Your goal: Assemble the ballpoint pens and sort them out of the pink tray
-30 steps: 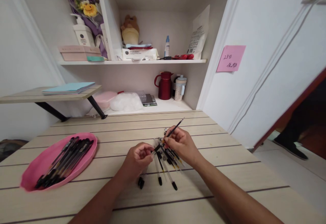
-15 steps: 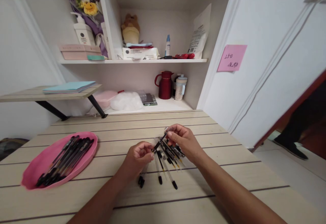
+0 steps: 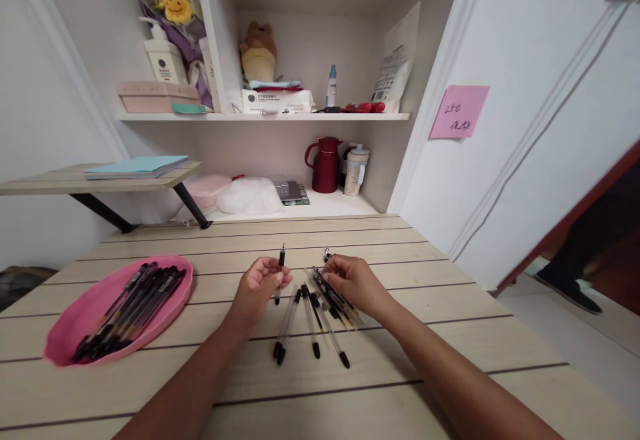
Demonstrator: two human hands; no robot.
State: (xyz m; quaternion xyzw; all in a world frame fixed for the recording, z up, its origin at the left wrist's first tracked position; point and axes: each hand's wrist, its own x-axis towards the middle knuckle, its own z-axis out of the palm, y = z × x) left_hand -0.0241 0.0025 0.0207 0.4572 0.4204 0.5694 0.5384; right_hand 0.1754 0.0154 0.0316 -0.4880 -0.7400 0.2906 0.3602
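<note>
My left hand is closed on a gel pen, held nearly upright with its uncapped tip up. To the right, my right hand has its thumb and fingers pinched together at the upper edge of a loose pile of pen parts. What lies between those fingertips is hidden. Below and between the hands, several clear pen barrels with black ends lie fanned out on the wooden table. A small dark piece with a shiny end sits just beyond my right fingers.
A pink tray with several black pens stands at the left. Behind it is a raised wooden stand bearing blue paper. A red jug and a cup stand in the back cubby. A person's foot shows at right.
My hands have moved apart. The left has drawn the pen away to the left and turned it upright, its tip now bare; the right has come down to the pile.
</note>
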